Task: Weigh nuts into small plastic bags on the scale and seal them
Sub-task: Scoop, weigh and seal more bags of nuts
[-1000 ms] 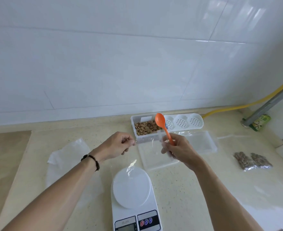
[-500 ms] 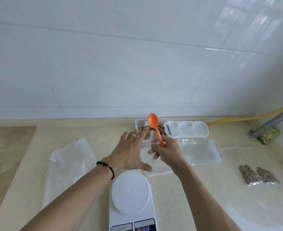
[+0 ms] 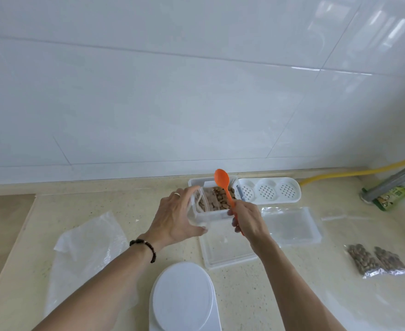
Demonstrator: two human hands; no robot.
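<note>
My left hand (image 3: 175, 218) is cupped around a small clear plastic bag (image 3: 197, 207), holding its mouth open right in front of the nut container (image 3: 217, 215). That clear box holds brown nuts (image 3: 221, 199). My right hand (image 3: 246, 218) grips the handle of an orange spoon (image 3: 223, 180), whose empty bowl points up above the nuts. The white scale (image 3: 184, 299) sits at the bottom edge with a bare platform, below both hands. Two filled, flat bags of nuts (image 3: 376, 259) lie on the counter at the right.
A pile of empty plastic bags (image 3: 86, 247) lies to the left. Two clear lids (image 3: 289, 225) rest right of and below the container. A white perforated tray (image 3: 269, 192) stands behind. A yellow hose (image 3: 339, 174), grey pipe and green packet (image 3: 392, 198) fill the back right corner.
My left hand went from pinching the bag's edge to wrapping around the bag. Both hands moved forward to the nut container, and the spoon stayed upright in my right hand.
</note>
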